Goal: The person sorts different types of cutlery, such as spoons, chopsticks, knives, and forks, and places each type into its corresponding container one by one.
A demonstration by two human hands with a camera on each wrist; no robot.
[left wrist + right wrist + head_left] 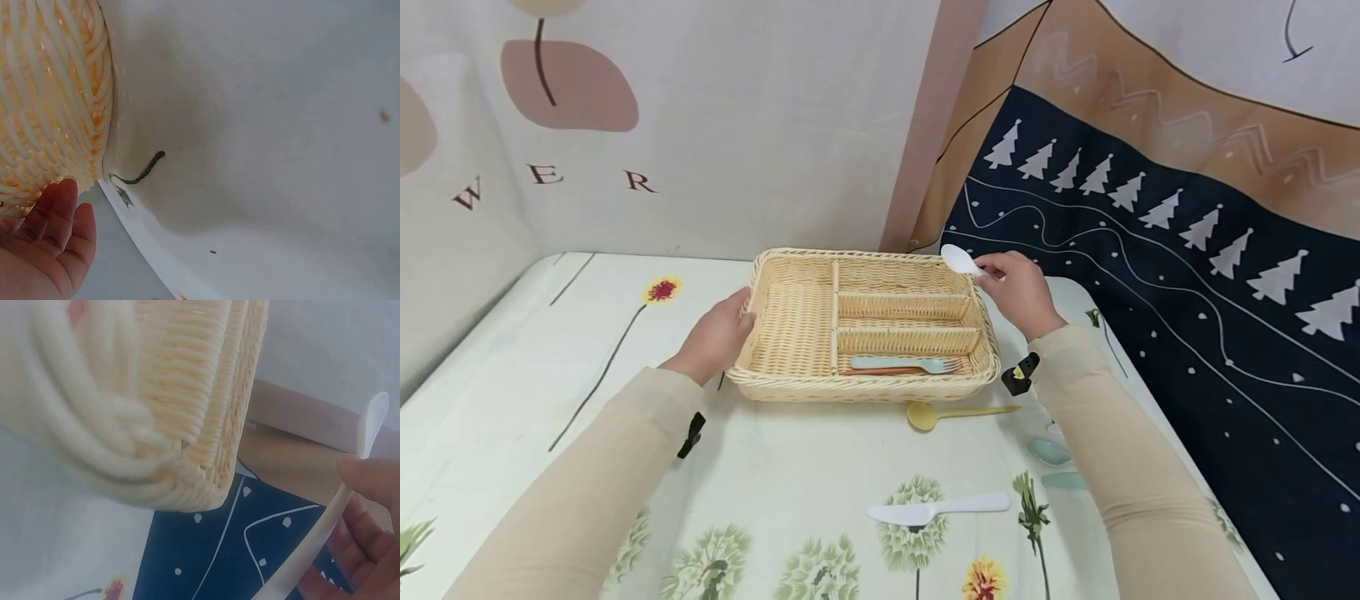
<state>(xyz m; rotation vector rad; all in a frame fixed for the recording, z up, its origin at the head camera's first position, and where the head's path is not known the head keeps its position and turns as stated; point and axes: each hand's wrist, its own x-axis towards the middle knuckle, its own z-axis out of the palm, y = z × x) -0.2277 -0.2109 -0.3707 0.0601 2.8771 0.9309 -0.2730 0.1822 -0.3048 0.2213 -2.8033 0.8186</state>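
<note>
My right hand (1018, 292) pinches a white spoon (958, 258) by its handle, above the far right corner of a wicker basket (862, 392). The right wrist view shows the spoon's handle (312, 540) between thumb and fingers, beside the basket's corner (200, 487). At the basket's left end, my left hand (715, 333) grips the side; in the left wrist view its fingertips (67, 187) lie against the woven wall. The basket has several compartments. In the nearest right one lie a light blue fork (902, 364) and an orange-brown utensil (880, 372), partly hidden.
A yellow spoon (922, 417) lies just before the basket. Nearer me is a white knife (940, 507). Beside my right forearm are a blue-green spoon (1049, 452) and a blue-green piece (1063, 481), partly covered by the sleeve. The flowered tablecloth (790, 467) meets a curtain behind.
</note>
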